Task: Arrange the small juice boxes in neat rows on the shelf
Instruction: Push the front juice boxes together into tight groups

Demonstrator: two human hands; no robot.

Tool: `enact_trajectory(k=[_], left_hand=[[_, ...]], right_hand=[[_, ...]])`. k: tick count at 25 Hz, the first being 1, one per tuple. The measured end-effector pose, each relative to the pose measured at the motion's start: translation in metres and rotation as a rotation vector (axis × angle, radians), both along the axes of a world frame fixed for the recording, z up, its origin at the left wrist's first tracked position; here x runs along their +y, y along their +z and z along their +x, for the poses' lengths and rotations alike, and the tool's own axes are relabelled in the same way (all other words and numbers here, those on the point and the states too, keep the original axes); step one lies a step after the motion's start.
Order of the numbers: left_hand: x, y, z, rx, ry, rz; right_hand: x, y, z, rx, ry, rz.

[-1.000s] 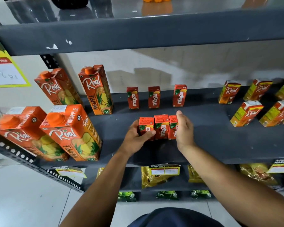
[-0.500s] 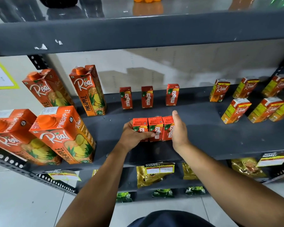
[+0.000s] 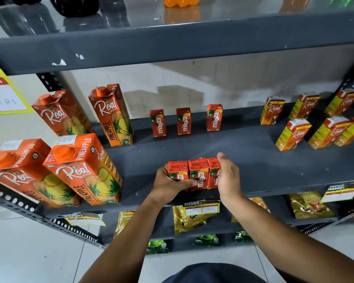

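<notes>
Three small red-orange cardboard Maaza juice boxes (image 3: pixel 194 173) pressed side by side near front of dark grey metal shelf (image 3: pixel 274 160). Left hand (image 3: pixel 168 185) and right hand (image 3: pixel 228 176) clamp outer boxes, fingers (image 3: pixel 189 182) wrapped, squaring row. Three matching boxes (image 3: pixel 183 121) stand apart at back.

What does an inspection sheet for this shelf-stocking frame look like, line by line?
Surface: dark grey shelf, mostly bare in the middle.
Job's things: front row of three Maaza boxes pressed side by side near the front edge; back row of three Maaza boxes upright with gaps between them.
Clutter: four large Real pineapple cartons on the left; small Real boxes on the right, unevenly angled.
Grippers: left hand wraps the left end of the front row; right hand is flat against its right end.
Cables: nothing seen.
Surroundings: gold pouches on the shelf below, price tags on the shelf edge, yellow price sign at left, tiled floor.
</notes>
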State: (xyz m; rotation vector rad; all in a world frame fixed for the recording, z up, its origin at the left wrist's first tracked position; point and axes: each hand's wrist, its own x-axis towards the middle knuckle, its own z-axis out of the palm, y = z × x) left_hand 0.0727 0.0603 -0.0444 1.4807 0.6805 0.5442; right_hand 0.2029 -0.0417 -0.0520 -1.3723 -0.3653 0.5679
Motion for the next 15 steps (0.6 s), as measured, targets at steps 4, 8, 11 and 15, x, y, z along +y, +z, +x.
enact_trajectory(k=[4, 8, 11, 15], left_hand=[[0.000, 0.000, -0.002, -0.039, -0.031, 0.000], [-0.005, -0.014, -0.022, -0.245, 0.053, -0.001], [-0.061, -0.039, -0.044, -0.214, 0.439, 0.294], [-0.159, -0.059, 0.001, -0.194, 0.430, 0.739]], right_hand=[[-0.006, 0.005, -0.003, -0.005, 0.017, 0.016], [-0.033, 0.008, 0.018, -0.101, -0.080, 0.078], [-0.084, 0.014, 0.084, -0.198, -0.394, 0.151], [-0.177, 0.029, 0.223, -0.281, -0.783, 0.218]])
